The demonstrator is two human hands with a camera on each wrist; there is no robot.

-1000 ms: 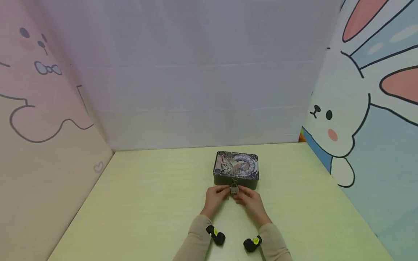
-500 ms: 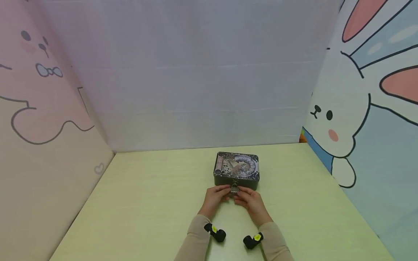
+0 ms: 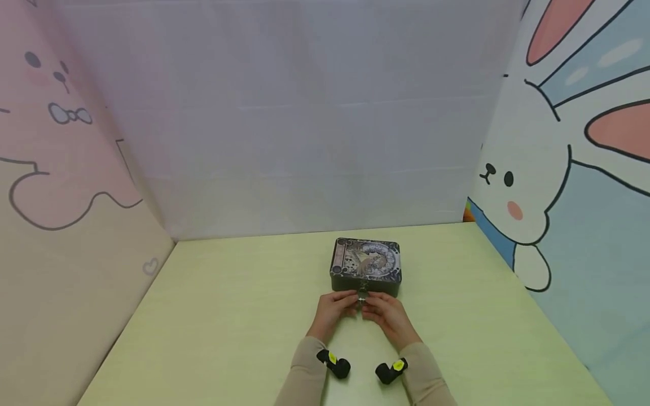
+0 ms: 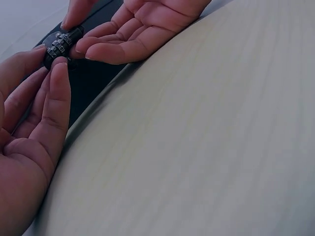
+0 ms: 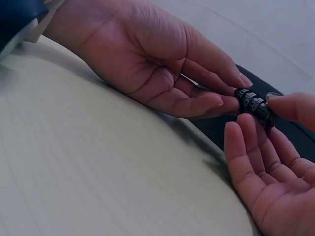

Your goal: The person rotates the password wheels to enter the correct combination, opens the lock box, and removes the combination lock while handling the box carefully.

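Observation:
A small dark combination padlock (image 3: 362,296) hangs at the front of a rectangular tin box (image 3: 367,259) with an ornate printed lid. Several number dials show on the padlock (image 4: 58,45) in the left wrist view. My left hand (image 3: 330,313) pinches the padlock's left end between thumb and fingers. From the other side my right hand (image 3: 392,317) pinches its right end, the thumb pressed on it in the right wrist view, where the padlock (image 5: 253,104) lies between both hands. The box's clasp is mostly hidden by the hands and the lock.
The box stands on a pale yellow-green table (image 3: 228,316), toward its back. A white curtain (image 3: 315,124) rises behind it. Cartoon-printed panels, one pink and cream (image 3: 66,293) and one with a rabbit (image 3: 533,197), flank the table.
The padlock has tipped in the fingers, its face turning out of sight and its dial side coming up. Both hands keep their places at the box's front.

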